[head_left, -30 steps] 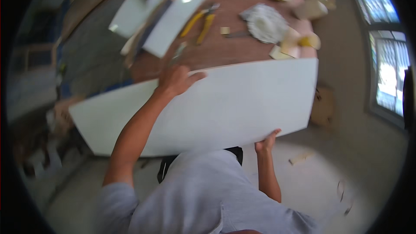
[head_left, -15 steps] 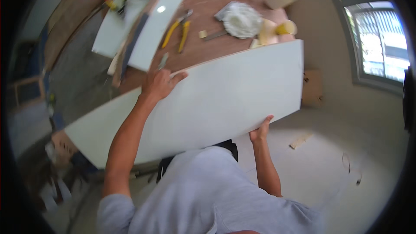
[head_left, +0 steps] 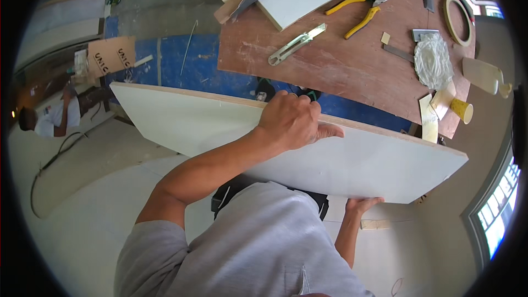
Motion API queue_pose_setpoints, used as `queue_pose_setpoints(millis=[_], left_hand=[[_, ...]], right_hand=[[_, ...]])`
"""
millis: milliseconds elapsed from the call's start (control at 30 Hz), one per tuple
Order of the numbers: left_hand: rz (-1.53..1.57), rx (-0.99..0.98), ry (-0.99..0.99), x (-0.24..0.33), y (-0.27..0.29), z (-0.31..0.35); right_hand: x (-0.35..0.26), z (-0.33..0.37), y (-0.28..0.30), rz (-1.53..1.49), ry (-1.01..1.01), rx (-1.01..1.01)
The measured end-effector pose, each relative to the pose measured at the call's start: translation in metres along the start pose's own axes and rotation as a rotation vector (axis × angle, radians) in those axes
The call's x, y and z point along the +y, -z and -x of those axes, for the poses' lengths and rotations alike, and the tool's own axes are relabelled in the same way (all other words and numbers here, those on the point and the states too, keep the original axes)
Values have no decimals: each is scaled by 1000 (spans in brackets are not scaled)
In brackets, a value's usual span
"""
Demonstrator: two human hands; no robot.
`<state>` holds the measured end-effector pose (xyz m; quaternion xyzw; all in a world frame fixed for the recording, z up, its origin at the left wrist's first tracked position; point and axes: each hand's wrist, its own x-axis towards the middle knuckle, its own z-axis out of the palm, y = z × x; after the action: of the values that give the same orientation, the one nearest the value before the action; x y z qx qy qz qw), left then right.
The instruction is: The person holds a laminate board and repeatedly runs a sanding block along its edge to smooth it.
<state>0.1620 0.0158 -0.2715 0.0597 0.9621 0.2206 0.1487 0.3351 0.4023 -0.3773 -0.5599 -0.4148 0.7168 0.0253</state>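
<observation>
White panel (head_left: 357, 162) has swung right-end-down in view, sitting between torso (head_left: 253, 236) and brown surface (head_left: 330, 60), left hand (head_left: 294, 118) grip clamped on upper edge, right hand (head_left: 363, 204) at lower edge, closure unclear.

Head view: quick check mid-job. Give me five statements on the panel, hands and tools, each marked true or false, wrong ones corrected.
1. The left hand grips the panel by its upper edge. True.
2. The right hand rests on the table. False: it is at the panel's lower edge.
3. The cutter lies on the table, left of the pliers. True.
4. The pliers' handles are blue. False: they are yellow.
5. The tape roll lies between the cutter and the pliers. False: it lies right of the pliers.
</observation>
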Motion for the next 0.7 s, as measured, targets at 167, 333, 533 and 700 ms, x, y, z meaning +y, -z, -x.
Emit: queue_pose_setpoints(millis=[167,333,533,700], left_hand=[[23,75,-42,16,2,6],[-16,121,-114,42,25,20],[53,205,-263,68,79,44],[-42,248,-471,102,156,76]], right_hand=[[-8,-2,2,-41,-35,4],[-10,9,-7,-79,4,-33],[-24,10,-34,-278,96,22],[-13,-100,43,-679,-33,-1015]])
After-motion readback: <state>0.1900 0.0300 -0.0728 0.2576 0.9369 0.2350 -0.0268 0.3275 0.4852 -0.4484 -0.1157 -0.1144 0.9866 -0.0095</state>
